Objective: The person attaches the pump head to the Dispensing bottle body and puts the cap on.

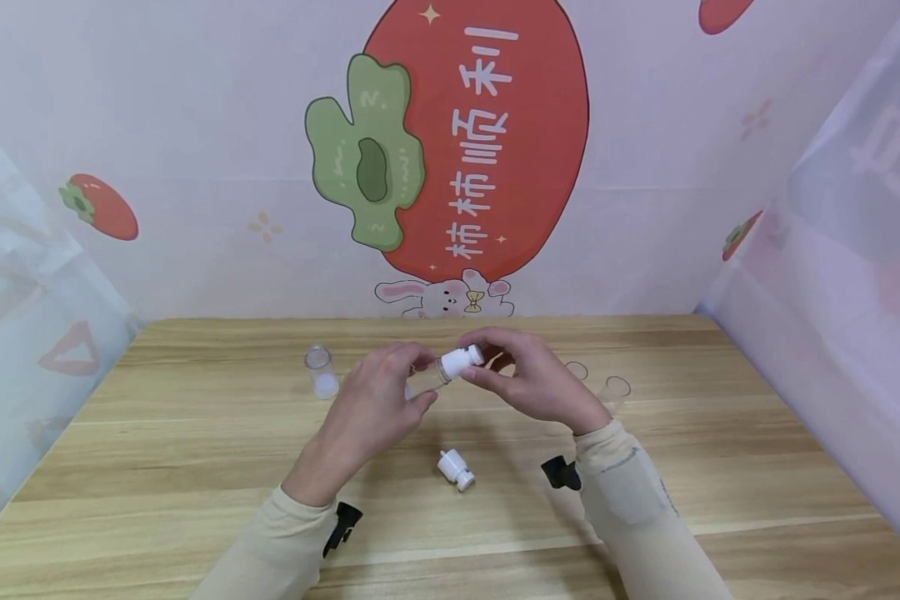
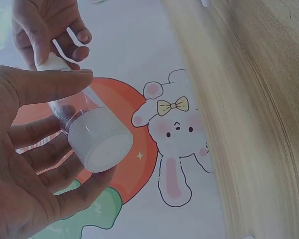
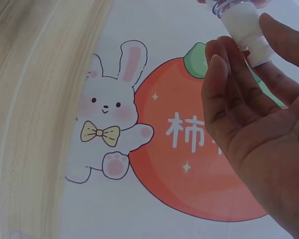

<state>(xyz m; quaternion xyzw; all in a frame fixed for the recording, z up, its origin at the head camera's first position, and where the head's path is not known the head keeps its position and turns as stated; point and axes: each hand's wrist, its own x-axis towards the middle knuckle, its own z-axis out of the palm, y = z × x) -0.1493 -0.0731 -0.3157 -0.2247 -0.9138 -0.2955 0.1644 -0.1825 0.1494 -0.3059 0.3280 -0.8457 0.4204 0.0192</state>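
Sleeves (image 1: pixel 292 533) of pale cloth came in first, nearest the person's body, and just past them a second top (image 1: pixel 456 470), white, lay on its side on the table (image 1: pixel 510 525), roughly between the forearms. Beyond it both hands were up and busy. The left hand (image 1: pixel 378 396) had its thumb and fingers wrapped round a clear bottle (image 1: pixel 426 382), base toward the palm side, while the right hand (image 1: pixel 531 379) pinched a white top (image 1: pixel 459 362) between thumb and fingers, closed only as far as its width allowed. To my eye everything hung on one slanting line: the bottle's long axis rose from the left hand toward the right, with its mouth that way, and the top met it end to end; whether it was fully seated I couldn't tell. I could read no brand or label on either. Off to the left hand's outer side stood another bottle (image 1: pixel 321 372), and past the right wrist were clear cups (image 1: pixel 619 388), little more than rims. Farthest back, the backdrop (image 1: pixel 217 125) showed a rabbit (image 1: pixel 446 298) under a red fruit (image 1: pixel 540 142) lettered 柿柿顺利, running sideways; pale lettering on the right-hand wall was too faint to read.
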